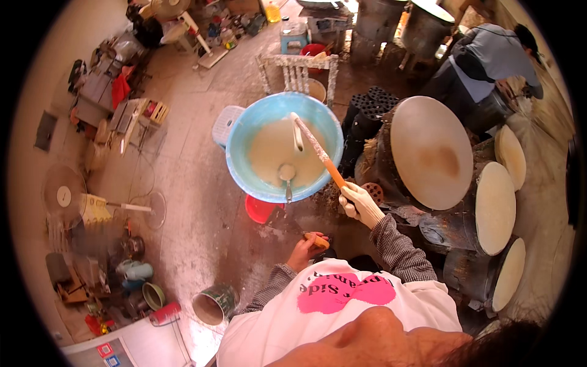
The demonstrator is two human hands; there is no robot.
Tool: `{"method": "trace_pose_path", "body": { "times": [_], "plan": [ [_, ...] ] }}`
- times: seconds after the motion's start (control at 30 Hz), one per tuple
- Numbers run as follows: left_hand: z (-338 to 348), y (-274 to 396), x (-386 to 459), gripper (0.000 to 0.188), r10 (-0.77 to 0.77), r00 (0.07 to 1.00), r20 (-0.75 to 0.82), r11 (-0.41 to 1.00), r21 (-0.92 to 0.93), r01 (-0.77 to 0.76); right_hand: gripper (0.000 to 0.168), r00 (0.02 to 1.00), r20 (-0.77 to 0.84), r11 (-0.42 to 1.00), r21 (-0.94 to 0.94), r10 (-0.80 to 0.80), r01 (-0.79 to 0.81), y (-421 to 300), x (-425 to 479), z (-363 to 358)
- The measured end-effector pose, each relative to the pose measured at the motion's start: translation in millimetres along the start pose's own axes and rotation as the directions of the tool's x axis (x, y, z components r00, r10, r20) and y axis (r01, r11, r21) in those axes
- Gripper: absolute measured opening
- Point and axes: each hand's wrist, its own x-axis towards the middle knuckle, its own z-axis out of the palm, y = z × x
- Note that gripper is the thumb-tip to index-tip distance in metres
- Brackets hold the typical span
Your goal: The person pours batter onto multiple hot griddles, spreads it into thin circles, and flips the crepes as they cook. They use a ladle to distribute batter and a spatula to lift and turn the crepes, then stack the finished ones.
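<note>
My right hand (pixel 361 204), in a pale knit glove, grips the orange handle of a batter-crusted spreader stick (pixel 316 142). Its pale head, with a batter-coated strip hanging from it, is over a large light-blue basin (pixel 234 160). Pale batter (pixel 268 147) fills the basin's bottom, and a metal ladle (pixel 288 176) leans inside near the front rim. Bare and low in front of my body, my left hand (pixel 306 251) holds the wooden handle of a wide, dark-bladed scraper (pixel 285 221). Right of my gloved hand stands a large round griddle (pixel 429 147), its pale surface browned in one patch.
Smaller round griddles (pixel 496 208) line the right side. Black honeycomb coal briquettes (pixel 367 108) are stacked beside the basin. A red bowl (pixel 261 208) sits below it, and a crusted chair (pixel 298 69) stands behind. Another person (pixel 495 55) bends over at upper right. A metal bucket (pixel 213 305) stands lower left.
</note>
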Motion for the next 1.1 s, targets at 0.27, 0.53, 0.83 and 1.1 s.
{"method": "trace_pose_path", "body": {
  "times": [0.27, 0.53, 0.83, 1.1],
  "plan": [
    [117.5, -10.0, 33.4, 0.034, -0.162, 0.938, 0.305, 0.938, 0.342, 0.051, 0.034, 0.859, 0.071, 0.862, 0.025, -0.507, 0.507, -41.4, -181.1, -32.2],
    [262.1, -95.0, 42.9, 0.026, -0.277, 0.791, 0.545, 0.889, 0.457, -0.004, 0.026, 0.623, -0.116, 0.633, -0.142, -0.774, 0.761, -16.3, -388.1, -160.6],
    [397.0, -208.0, 31.1, 0.026, -0.283, 0.752, 0.596, 0.819, 0.558, -0.134, 0.044, 0.128, -0.809, 0.613, -0.322, -0.574, 0.721, 104.7, -582.0, -319.7],
    [425.9, -231.2, 42.0, 0.026, -0.326, 0.784, 0.529, 0.777, 0.622, -0.096, 0.037, -0.259, -0.949, 0.829, -0.288, -0.179, 0.479, 162.4, -653.6, -465.1]
  ]
}}
